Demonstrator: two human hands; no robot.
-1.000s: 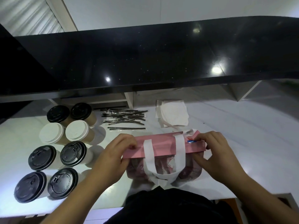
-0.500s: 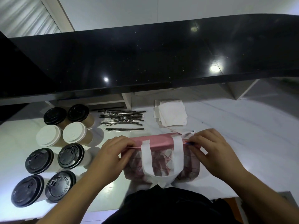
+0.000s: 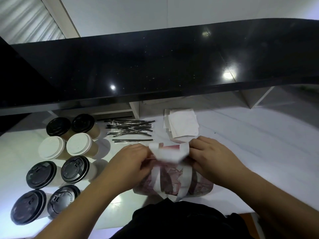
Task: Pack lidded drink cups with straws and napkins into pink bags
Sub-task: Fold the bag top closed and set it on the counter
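Pink band folded under since earlier — both hands, left hand (image 3: 131, 163) and right hand (image 3: 212, 157), pinch the pink translucent bag (image 3: 170, 183) with white handles — a slack grip risks collapse.

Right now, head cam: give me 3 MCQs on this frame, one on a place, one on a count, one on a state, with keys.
1. Where does the napkin stack lie relative to the wrapped straws?
A. To their right
B. To their left
C. Under them

2. How many cups carry white lids?
A. Six
B. Two
C. Four

3. What are the two hands doing?
A. Resting flat on the counter
B. Lifting a cup
C. Both gripping the top of the pink bag

Answers:
1 A: the napkins sit right of the straw pile on the white counter.
2 B: only the two white-lidded cups show white; the other six lids are black.
3 C: the left hand and right hand curl round the bag's top edge from either side.
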